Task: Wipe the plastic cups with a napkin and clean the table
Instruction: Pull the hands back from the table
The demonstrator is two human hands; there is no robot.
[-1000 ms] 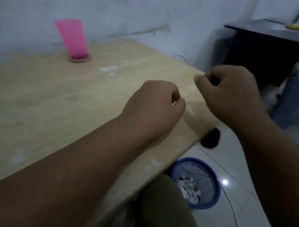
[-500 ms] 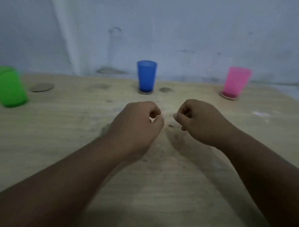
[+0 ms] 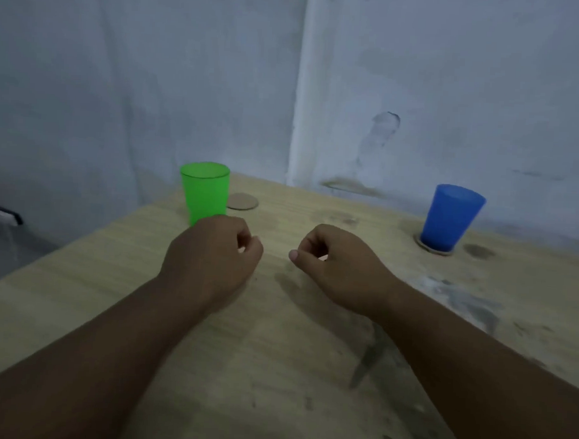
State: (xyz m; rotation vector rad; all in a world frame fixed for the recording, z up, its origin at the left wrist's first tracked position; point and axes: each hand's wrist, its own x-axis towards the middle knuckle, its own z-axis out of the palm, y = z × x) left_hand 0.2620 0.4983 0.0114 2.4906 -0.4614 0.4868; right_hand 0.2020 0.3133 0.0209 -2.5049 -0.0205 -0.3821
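A green plastic cup (image 3: pixel 204 192) stands upside down near the table's far left corner, directly on the wood. Beside it to the right lies a bare round cardboard coaster (image 3: pixel 242 201). At the far right a blue plastic cup (image 3: pixel 450 217) stands upside down on its own coaster (image 3: pixel 433 249). My left hand (image 3: pixel 213 256) is curled into a loose fist just in front of the green cup and hides its base. My right hand (image 3: pixel 337 264) is curled the same way a short gap to the right. Neither hand shows anything in it. No napkin is in view.
The wooden table (image 3: pixel 275 368) carries grey smears and dark specks, most of them on its right side (image 3: pixel 470 303). A pale wall with a vertical pipe (image 3: pixel 304 87) runs behind it. The table's left edge drops to the floor, where a white object (image 3: pixel 1 215) lies.
My view has swung left: the bin and the pink cup have left the frame, and the green cup has come toward the middle. Both hands stay curled side by side over the table.
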